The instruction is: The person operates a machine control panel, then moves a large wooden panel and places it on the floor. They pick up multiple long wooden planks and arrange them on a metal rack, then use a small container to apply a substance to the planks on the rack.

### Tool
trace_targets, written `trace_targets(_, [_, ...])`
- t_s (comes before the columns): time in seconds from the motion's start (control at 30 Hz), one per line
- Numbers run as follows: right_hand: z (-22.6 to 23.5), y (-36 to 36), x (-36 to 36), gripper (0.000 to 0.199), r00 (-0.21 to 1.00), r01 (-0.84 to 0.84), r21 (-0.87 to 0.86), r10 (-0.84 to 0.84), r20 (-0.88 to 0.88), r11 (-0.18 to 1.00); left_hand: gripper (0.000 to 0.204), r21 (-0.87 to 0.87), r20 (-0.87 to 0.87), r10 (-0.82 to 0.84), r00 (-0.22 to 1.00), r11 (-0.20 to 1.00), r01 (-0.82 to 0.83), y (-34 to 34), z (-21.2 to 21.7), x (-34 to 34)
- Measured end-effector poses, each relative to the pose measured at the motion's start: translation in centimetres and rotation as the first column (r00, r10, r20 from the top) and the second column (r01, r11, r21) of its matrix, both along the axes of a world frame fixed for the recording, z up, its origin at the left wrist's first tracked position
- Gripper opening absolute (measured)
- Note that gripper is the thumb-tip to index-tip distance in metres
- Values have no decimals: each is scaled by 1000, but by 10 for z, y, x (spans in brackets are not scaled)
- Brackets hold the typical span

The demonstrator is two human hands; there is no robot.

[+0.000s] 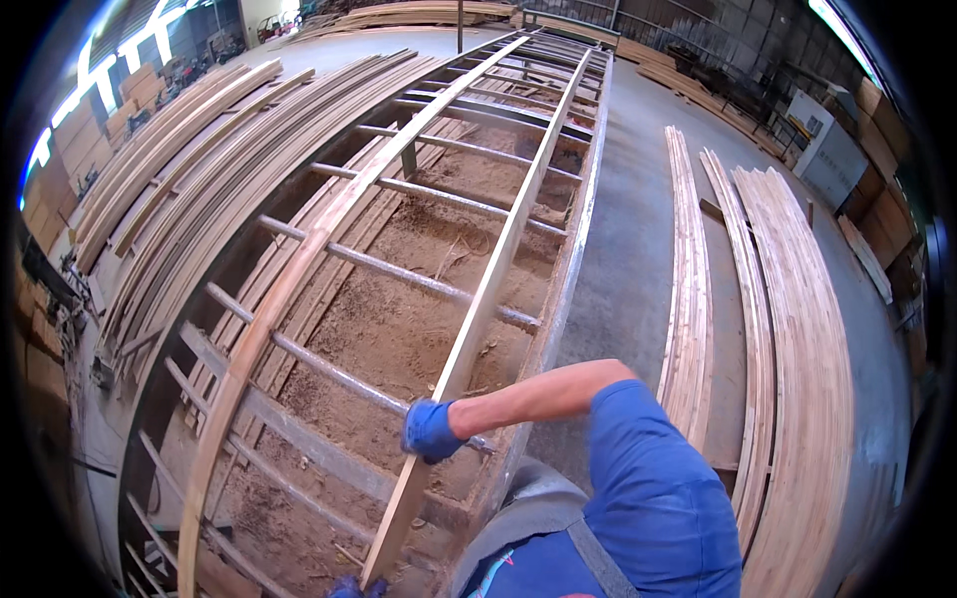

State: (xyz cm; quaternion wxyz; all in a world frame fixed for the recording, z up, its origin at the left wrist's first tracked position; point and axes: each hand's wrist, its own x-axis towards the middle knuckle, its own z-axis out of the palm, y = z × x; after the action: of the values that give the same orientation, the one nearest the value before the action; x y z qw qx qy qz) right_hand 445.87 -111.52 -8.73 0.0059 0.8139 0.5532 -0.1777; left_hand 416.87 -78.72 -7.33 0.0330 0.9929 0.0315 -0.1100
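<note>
My right hand (431,431), in a blue glove, is closed around a long pale wooden board (478,319). This board stands on edge across the round metal bars (339,374) of a long rack. At the lower edge of the view, my left hand (346,587), also gloved in blue, grips the board's near end; most of it is cut off. A second, flatter board (231,384) lies lengthwise on the bars to the left, with neither hand touching it.
The rack's metal side rail (588,189) runs away from me on the right. Sawdust (384,314) and loose strips lie beneath the bars. Stacked planks (797,329) rest on the right, and more long planks (219,164) on the left. A pale cabinet (835,159) stands far right.
</note>
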Motion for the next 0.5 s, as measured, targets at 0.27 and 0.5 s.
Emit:
trace_targets(0.27, [12,-63,-22,45,939,317,46,-320,125,947,39,20,86,6,996,1000,-8,-9,-4,-57])
trace_targets(0.5, [22,-59,-63,43,935,326,120,-338,107,938,38,-309,33,149,988,942,-131,23,-44,-112])
